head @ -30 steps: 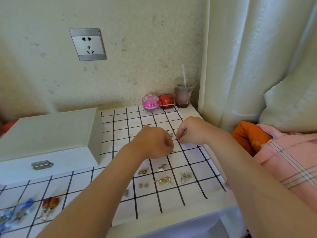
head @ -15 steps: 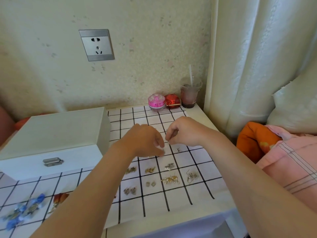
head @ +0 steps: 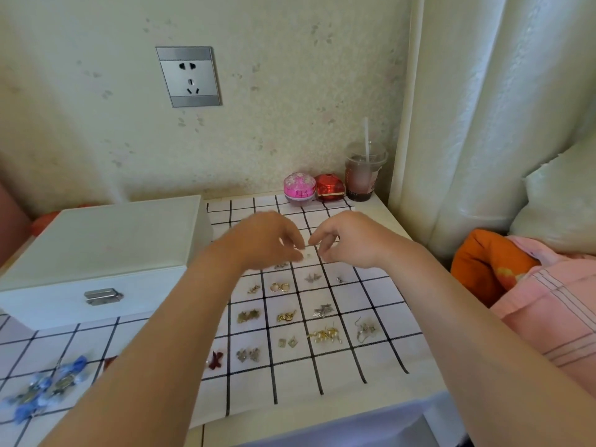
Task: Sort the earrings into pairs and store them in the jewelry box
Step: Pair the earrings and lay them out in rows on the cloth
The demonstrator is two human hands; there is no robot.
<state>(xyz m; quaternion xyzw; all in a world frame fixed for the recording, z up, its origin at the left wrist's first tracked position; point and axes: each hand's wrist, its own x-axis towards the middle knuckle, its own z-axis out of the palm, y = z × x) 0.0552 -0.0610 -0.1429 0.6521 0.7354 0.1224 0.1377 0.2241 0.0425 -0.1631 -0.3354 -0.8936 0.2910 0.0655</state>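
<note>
Several earring pairs lie in the squares of a black-and-white checked cloth [head: 380,359]: gold hoops [head: 279,287], a gold cluster [head: 325,335], silver hooks [head: 366,330] and blue ones [head: 48,388] at the far left. The white jewelry box [head: 106,240] stands shut at the left, its metal clasp [head: 101,296] facing me. My left hand [head: 267,240] and right hand [head: 348,240] hover side by side over the far squares, fingers loosely curled and parted. A tiny earring [head: 308,255] lies on the cloth between the fingertips. My left forearm hides part of the cloth.
A pink round case [head: 299,188], a red case [head: 329,187] and a lidded cup with a straw [head: 364,175] stand against the wall at the back. A curtain [head: 483,124] hangs at the right, with orange and pink fabric [head: 516,285] beside the table's edge.
Both hands pinched at a small earring close together a second ago. Their fingers have since spread and drawn slightly apart, and the small piece lies on the cloth.
</note>
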